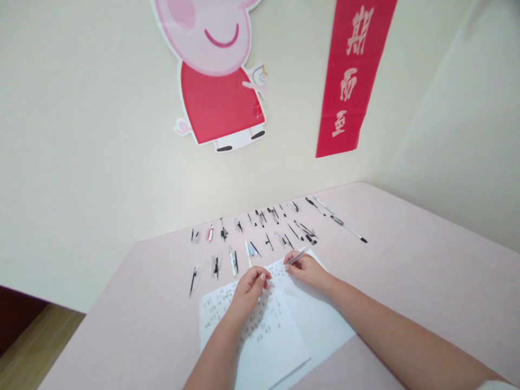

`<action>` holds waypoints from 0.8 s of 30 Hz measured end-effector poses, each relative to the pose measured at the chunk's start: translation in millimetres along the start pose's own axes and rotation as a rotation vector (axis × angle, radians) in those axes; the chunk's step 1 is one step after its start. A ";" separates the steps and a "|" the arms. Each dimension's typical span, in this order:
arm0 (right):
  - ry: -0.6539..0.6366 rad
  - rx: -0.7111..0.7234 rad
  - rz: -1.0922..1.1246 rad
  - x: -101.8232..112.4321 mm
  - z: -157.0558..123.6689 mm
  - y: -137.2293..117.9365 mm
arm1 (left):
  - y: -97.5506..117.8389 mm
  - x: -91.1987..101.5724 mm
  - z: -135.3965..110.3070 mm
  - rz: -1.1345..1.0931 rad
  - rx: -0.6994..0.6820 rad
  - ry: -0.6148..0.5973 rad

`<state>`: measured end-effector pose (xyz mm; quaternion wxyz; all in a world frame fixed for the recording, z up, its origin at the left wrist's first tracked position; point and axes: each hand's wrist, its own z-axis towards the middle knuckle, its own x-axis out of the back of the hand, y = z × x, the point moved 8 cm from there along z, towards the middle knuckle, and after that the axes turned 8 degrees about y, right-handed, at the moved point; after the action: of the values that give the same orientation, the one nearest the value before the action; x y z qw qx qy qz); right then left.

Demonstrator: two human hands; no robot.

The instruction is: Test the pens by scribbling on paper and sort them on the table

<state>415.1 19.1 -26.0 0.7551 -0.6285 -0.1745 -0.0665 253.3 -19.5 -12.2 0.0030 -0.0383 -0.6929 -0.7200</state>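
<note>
My right hand (306, 269) is closed round a slim grey-white pen (295, 256), its tip pointing down at a white sheet (331, 317) with small rows of handwriting near the top. My left hand (252, 283) rests on the upper part of a written sheet (280, 346), fingers curled in with nothing visible in them. Dark handwritten characters cover much of that sheet, which overlaps the one under my right hand. A small pale slip (290, 292) lies between my hands. Just beyond my left hand is a white pen barrel (247, 252).
Pens and pen parts lie in rows across the pink tabletop (406, 281), including a red-white pen (210, 233) and a long clear pen (349, 229) with a black end. On the wall behind hang a cartoon pig cutout (221, 100) and a red banner (349, 81).
</note>
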 end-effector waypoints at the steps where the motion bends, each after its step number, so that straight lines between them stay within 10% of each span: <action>1: 0.000 0.011 -0.022 -0.6 -0.2 -0.9 | -0.1 1.9 0.8 0.032 -0.024 0.018; 10: -0.053 0.091 -0.199 -4.4 -5.5 -6.2 | 8.4 -9.3 -3.7 0.496 -0.322 -0.109; 24: -0.059 0.116 -0.283 -5.4 -11.0 -17.9 | 10.6 -17.0 -5.7 0.640 -0.320 -0.171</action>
<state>406.3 4.2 -12.9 0.7678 -0.5546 -0.2868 -0.1434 270.5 -26.4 -2.9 0.1641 -0.3132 -0.5221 -0.7761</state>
